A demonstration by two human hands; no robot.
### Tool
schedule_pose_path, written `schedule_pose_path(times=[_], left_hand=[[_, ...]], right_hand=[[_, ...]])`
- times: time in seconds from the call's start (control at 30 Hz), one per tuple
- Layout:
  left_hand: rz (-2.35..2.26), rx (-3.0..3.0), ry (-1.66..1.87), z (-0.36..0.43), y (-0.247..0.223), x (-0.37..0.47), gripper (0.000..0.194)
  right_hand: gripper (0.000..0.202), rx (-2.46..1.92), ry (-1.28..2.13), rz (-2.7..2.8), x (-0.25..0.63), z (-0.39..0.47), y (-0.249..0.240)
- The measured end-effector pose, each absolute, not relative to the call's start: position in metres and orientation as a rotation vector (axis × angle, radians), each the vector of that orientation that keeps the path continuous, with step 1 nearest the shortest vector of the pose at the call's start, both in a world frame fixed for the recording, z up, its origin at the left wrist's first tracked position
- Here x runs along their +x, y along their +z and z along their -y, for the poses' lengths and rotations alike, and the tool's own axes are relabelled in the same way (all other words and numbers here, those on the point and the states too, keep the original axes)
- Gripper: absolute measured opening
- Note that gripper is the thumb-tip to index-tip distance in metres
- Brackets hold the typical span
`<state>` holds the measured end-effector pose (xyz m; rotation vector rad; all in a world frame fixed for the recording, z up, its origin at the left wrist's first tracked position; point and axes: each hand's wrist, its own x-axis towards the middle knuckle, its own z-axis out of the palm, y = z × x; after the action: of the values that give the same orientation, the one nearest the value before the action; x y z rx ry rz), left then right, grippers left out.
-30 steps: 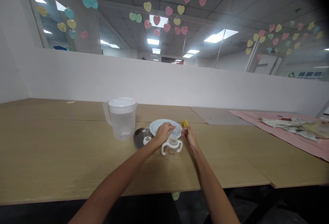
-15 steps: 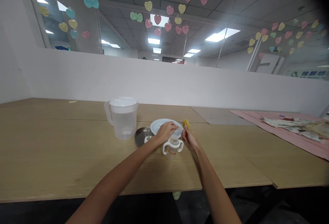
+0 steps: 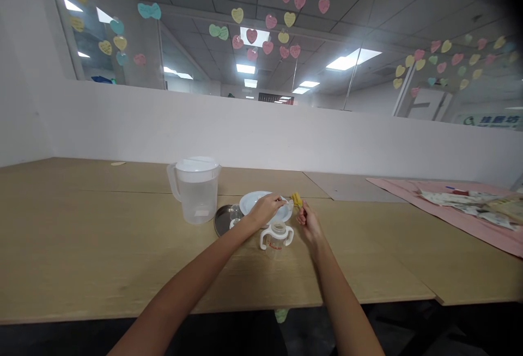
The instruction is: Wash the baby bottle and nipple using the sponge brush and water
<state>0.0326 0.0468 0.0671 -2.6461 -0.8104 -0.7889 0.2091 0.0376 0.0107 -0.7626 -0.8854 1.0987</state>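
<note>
Over the white plate (image 3: 250, 199), my left hand (image 3: 265, 209) pinches a small clear piece (image 3: 290, 204) at its right side. My right hand (image 3: 309, 221) is closed on a yellow brush (image 3: 296, 199), whose head is close to the clear piece. A clear bottle (image 3: 275, 245) with two white handles stands upright in front of the plate. Left of it, a round metal tray (image 3: 221, 222) holds a clear rounded part (image 3: 236, 212) and a white part, partly hidden by my left forearm.
A lidded clear pitcher (image 3: 199, 195) stands left of the tray. At the right, a pink cloth (image 3: 408, 190) bears papers and packets (image 3: 453, 200). A white wall (image 3: 261, 133) runs along the table's back, below glass with heart-shaped notes.
My right hand has moved slightly right, away from my left hand, and the clear piece shows more plainly between them. The view has shifted a little.
</note>
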Motion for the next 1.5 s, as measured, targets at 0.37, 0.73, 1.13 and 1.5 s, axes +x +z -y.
schedule_pose_path(times=[0.37, 0.73, 1.13, 1.5], left_hand=[[0.922, -2.721, -0.991, -0.050, 0.073, 0.030, 0.020], [1.251, -2.681, -1.389, -0.072, 0.065, 0.003, 0.025], [1.502, -2.848, -1.216, -0.081, 0.049, 0.004, 0.021], [1.600, -2.941, -0.801, -0.079, 0.053, 0.004, 0.020]], right_hand=[[0.044, -0.596, 1.038, 0.539, 0.229, -0.042, 0.006], [0.038, -0.700, 0.890, 0.315, 0.245, -0.046, -0.008], [0.036, -0.819, 0.906, 0.350, 0.237, -0.048, -0.009], [0.036, -0.901, 0.809, 0.459, 0.236, -0.052, -0.014]])
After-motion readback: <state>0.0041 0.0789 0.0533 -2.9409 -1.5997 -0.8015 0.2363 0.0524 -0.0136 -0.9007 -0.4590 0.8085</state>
